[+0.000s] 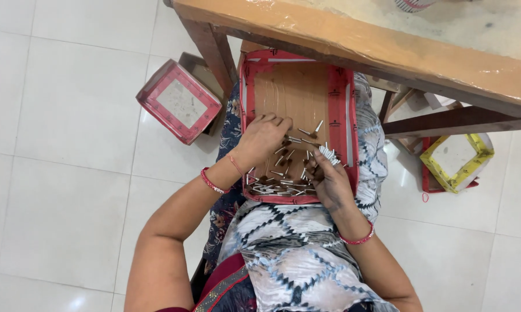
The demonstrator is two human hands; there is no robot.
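Red-edged brown tray (342, 110), silvery pins (283, 188), grey-white diamond-patterned cloth (295, 248).

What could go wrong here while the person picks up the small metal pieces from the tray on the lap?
1. The red-edged cardboard tray rests only on the lap, partly under the wooden table. A knee movement might tip it and scatter the small metal pieces on the tiled floor.
2. The right hand holds a tight bundle of pieces; a looser grip could let some slip out.
3. The left hand reaches among loose pieces and may push some over the low edge.
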